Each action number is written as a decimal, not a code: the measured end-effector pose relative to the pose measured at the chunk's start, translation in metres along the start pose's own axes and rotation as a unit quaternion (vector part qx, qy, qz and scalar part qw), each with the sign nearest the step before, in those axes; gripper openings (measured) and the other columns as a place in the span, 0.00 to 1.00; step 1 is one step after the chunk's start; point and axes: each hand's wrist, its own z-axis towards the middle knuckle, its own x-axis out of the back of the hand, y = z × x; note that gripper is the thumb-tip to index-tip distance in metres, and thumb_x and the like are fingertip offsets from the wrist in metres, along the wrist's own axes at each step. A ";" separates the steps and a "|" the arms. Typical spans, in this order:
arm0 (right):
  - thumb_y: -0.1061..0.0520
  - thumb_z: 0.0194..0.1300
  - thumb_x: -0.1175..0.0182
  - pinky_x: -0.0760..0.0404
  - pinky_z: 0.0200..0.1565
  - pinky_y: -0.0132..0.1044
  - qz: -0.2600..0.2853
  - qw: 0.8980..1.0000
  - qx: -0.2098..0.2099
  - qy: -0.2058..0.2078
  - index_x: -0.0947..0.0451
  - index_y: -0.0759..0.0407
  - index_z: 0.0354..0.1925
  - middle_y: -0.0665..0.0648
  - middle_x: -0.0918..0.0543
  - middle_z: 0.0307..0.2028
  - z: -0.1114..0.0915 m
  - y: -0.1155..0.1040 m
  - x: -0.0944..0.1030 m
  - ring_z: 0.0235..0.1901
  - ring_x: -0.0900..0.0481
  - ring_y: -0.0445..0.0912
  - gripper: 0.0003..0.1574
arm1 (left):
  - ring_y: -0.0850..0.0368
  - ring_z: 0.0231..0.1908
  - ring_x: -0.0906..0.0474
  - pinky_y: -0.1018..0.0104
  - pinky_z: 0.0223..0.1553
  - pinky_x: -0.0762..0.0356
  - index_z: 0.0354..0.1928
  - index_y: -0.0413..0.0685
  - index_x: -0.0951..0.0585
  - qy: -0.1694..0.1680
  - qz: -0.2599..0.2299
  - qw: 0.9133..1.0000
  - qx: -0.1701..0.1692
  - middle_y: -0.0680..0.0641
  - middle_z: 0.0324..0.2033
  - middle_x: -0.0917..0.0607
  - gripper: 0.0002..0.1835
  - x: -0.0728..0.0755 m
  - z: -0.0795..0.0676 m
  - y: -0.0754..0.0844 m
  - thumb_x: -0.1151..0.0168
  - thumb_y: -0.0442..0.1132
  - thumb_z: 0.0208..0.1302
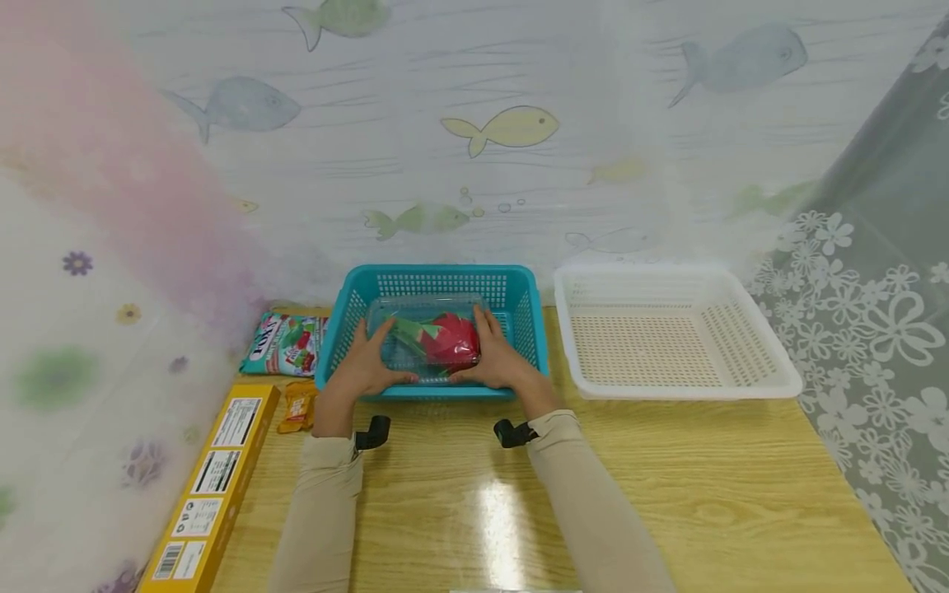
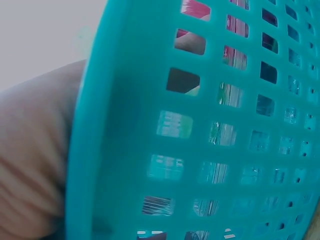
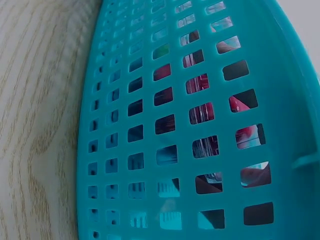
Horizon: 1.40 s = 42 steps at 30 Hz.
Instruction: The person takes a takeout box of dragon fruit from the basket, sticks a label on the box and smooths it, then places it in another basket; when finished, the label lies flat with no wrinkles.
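Observation:
A clear plastic container (image 1: 387, 311) with a red and green item (image 1: 448, 339) inside, resembling a dragon fruit, sits within the teal basket (image 1: 530, 329). My left hand (image 1: 362, 366) grips the container's left end, thumb along the near side and fingers toward the far side. At the opposite end, my right hand (image 1: 500, 362) grips it the same way. In the left wrist view the basket wall (image 2: 120, 130) hides most of the left hand (image 2: 30, 165). Through the holes of the basket wall (image 3: 175, 135) in the right wrist view, bits of red and clear plastic show.
A white basket (image 1: 764, 362) stands to the right on the wooden table (image 1: 712, 478). Left of the teal basket lie a teal snack bag (image 1: 285, 344), a small orange packet (image 1: 298, 405) and a long yellow box (image 1: 211, 486). A patterned wall covering (image 1: 474, 181) rises behind.

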 end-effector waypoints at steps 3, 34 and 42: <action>0.42 0.58 0.24 0.32 0.71 0.59 -0.002 1.000 -0.004 0.001 0.73 0.49 0.83 0.59 0.66 0.83 0.001 0.000 0.000 0.80 0.55 0.64 0.80 | 0.20 0.76 0.59 0.26 0.66 0.36 0.83 0.55 0.56 0.000 0.003 1.000 0.005 0.28 0.79 0.69 0.58 0.000 0.000 0.000 0.28 0.57 0.62; 0.47 0.57 0.22 0.39 0.75 0.58 0.012 1.000 -0.001 0.008 0.72 0.52 0.83 0.60 0.66 0.83 0.001 0.003 0.003 0.81 0.59 0.61 0.81 | 0.24 0.77 0.56 0.29 0.67 0.36 0.82 0.55 0.50 0.021 -0.015 1.000 0.005 0.30 0.80 0.62 0.55 0.002 -0.004 0.006 0.25 0.52 0.61; 0.48 0.56 0.21 0.40 0.76 0.58 0.013 1.000 0.007 0.019 0.71 0.54 0.83 0.59 0.66 0.83 0.001 0.001 0.001 0.82 0.59 0.60 0.81 | 0.23 0.76 0.55 0.27 0.67 0.38 0.82 0.51 0.49 0.037 -0.021 0.999 -0.009 0.30 0.80 0.60 0.56 0.004 -0.005 0.002 0.24 0.52 0.60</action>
